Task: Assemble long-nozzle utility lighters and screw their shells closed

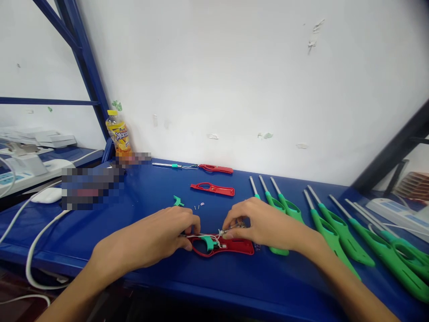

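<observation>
My left hand (161, 235) and right hand (264, 226) both pinch at an open red lighter shell (231, 247) lying on the near part of the blue table (161, 277), between them. Its teal trigger (208, 243) and white wire (201, 235) sit inside. Finished green lighters (338, 235) lie in a row to my right; another red shell half (214, 188) lies farther back.

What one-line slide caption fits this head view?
Both hands, left hand and right hand, work on an open red lighter shell beside green lighters.

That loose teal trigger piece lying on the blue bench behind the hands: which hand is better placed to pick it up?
Left hand, probably. The teal trigger piece lies just beyond its knuckles; the right hand is farther off.
</observation>
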### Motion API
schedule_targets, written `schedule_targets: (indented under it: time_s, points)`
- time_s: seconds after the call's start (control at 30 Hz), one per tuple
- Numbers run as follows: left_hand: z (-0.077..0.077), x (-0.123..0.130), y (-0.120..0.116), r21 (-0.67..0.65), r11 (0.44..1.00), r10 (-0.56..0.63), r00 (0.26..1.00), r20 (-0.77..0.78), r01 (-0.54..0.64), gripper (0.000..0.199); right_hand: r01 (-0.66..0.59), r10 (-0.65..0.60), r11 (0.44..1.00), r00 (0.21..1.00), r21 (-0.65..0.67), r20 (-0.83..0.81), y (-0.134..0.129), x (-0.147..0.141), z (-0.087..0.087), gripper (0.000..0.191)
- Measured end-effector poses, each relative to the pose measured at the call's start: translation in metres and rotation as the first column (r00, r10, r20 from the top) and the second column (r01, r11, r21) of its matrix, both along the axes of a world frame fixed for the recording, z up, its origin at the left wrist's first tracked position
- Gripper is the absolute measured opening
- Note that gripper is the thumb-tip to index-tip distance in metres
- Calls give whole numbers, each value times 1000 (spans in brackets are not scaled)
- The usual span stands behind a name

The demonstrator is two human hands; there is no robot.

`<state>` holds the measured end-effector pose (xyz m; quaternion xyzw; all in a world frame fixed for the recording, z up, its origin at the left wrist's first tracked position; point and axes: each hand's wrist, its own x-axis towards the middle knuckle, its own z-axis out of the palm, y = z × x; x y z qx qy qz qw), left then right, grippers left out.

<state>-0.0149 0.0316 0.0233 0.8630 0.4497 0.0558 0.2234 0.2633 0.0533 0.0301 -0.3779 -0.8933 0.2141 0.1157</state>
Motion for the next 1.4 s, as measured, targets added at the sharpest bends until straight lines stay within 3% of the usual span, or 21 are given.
schedule_targets:
  time_s: [0.23,0.4,0.73,0.97,1.4]
  points:
    - [-16,-26,2,60,998,6,1000,-13,-6,45,-13,14,999,1000,-36,27,3,1,1,15]
    - [-22,-38,3,93,995,29,1000,-12,-28,42,-15,16,998,1000,-58,24,3,1,0,22]
    - [-13,-26,6,120,991,58,997,-48,-52,33,7,-3,998,998,-66,58,0,0,1,22]
    - [-17,-27,8,146,988,49,997,-58,-40,36,19,-13,997,997,-76,74,0,-1,1,21]
    - [-5,-17,-3,140,990,50,993,-104,-35,29,66,-55,993,993,-98,103,-7,-3,7,22]
